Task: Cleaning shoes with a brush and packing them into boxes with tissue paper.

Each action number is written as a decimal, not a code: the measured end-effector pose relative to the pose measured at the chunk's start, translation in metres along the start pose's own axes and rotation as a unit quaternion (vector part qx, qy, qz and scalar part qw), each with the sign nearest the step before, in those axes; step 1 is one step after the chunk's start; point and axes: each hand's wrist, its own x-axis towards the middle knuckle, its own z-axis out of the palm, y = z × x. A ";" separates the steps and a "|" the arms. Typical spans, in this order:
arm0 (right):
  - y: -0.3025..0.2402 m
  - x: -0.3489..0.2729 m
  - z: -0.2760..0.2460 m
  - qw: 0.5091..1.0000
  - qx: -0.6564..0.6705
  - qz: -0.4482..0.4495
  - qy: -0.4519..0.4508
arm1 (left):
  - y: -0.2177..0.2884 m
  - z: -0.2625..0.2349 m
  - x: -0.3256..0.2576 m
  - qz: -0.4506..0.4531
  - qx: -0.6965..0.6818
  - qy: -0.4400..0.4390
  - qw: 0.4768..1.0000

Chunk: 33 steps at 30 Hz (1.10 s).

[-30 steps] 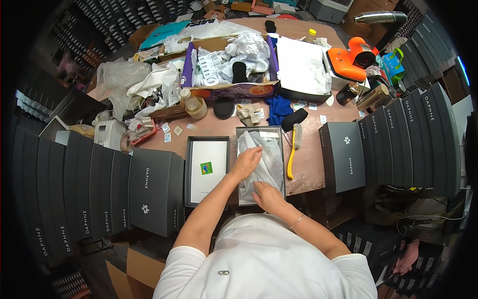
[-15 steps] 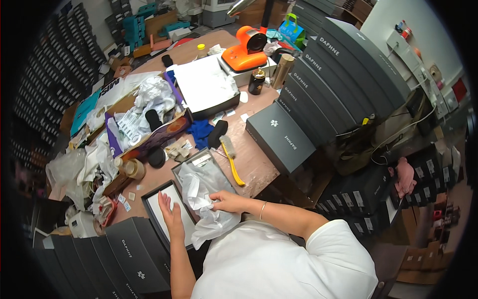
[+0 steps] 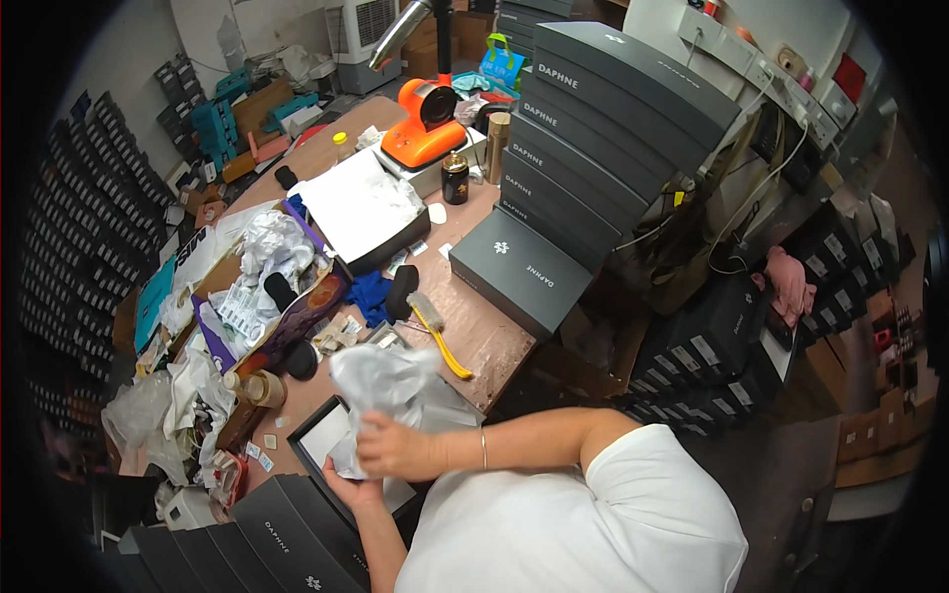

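Note:
A crumpled, translucent white plastic bag (image 3: 381,381) is between my hands, its upper part blurred by motion. My right hand (image 3: 400,450) is closed on its lower part, knuckles up. Just below, my left hand (image 3: 354,489) grips the bag's bottom end; the right hand hides some of its fingers. What the bag contains, if anything, cannot be made out. Beneath my hands lies an open dark shoebox (image 3: 304,447) with a white inside. A yellow-handled brush (image 3: 450,354) rests on the table to the right of the bag.
Dark grey shoeboxes (image 3: 519,272) are stacked at the right, and more boxes (image 3: 282,529) stand at lower left. A purple-edged carton (image 3: 316,296) holds crumpled paper. An orange machine (image 3: 425,128), a dark bottle (image 3: 455,178) and a paper-filled box (image 3: 390,242) stand farther back on the table (image 3: 484,316).
My left hand, held up flat and apart before, has moved in to the bag's bottom end. My right hand has shifted left and lifted the bag, which is now bunched upright. The view has turned slightly.

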 end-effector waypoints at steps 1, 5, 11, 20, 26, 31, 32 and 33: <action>-0.022 -0.005 0.020 1.000 -0.003 0.024 0.013 | 0.004 -0.020 0.017 0.028 0.042 -0.029 0.998; -0.040 -0.007 -0.026 0.914 0.355 0.188 -0.062 | 0.050 0.036 -0.014 0.054 -0.032 0.030 0.998; 0.048 -0.004 -0.072 0.791 0.469 0.391 -0.002 | 0.068 0.019 0.004 0.053 0.061 -0.114 0.990; 0.052 -0.066 -0.055 0.562 0.609 0.544 0.132 | 0.046 0.016 -0.035 0.074 0.229 -0.101 0.965; 0.076 -0.078 -0.107 0.625 0.536 0.555 0.116 | 0.144 0.032 -0.015 0.489 0.137 0.166 0.845; 0.068 -0.079 -0.093 0.534 0.602 0.552 0.219 | 0.088 0.020 -0.016 0.230 0.849 -0.107 0.464; 0.062 -0.083 -0.076 0.571 0.580 0.536 0.223 | 0.064 0.005 -0.020 0.063 0.894 -0.143 0.420; 0.046 -0.067 -0.064 0.608 0.550 0.522 0.236 | 0.038 -0.004 -0.020 0.118 0.811 -0.175 0.546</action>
